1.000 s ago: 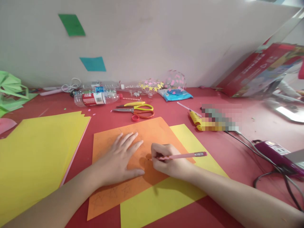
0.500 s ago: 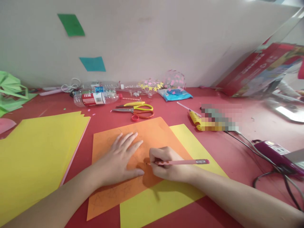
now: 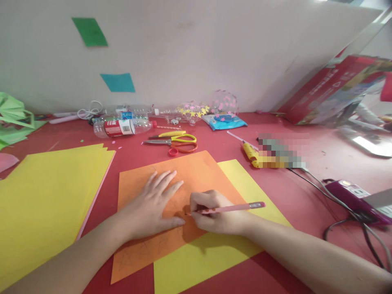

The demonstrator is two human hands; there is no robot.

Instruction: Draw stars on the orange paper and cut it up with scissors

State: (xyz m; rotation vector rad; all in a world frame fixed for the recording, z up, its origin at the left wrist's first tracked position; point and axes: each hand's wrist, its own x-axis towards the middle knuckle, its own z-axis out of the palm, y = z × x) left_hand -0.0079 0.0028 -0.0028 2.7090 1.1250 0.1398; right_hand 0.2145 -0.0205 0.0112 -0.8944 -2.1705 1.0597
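Observation:
An orange sheet of paper [image 3: 199,171] lies on the red table, partly over a yellow sheet [image 3: 190,265]. Faint pencil lines show on the orange paper near its left and lower edges. My left hand [image 3: 156,204] rests flat on the orange sheet with its fingers spread. Close to its right, my right hand [image 3: 211,212] is closed around a pink pencil [image 3: 232,208] with a metal band and eraser end. The pencil's tip is at the orange paper, close to my left thumb. My palm hides part of the sheet.
Yellow sheets [image 3: 49,196] are stacked at left. Behind the work lie scissors [image 3: 180,143], a yellow cutter [image 3: 171,134], plastic bottles [image 3: 119,127] and a blue packet [image 3: 225,122]. At right are a yellow glue gun [image 3: 251,153], cables [image 3: 330,198] and a purple device [image 3: 349,198].
The pencil's eraser end has tilted slightly upward, and my right hand has shifted a little to the left. My left hand stays flat on the paper.

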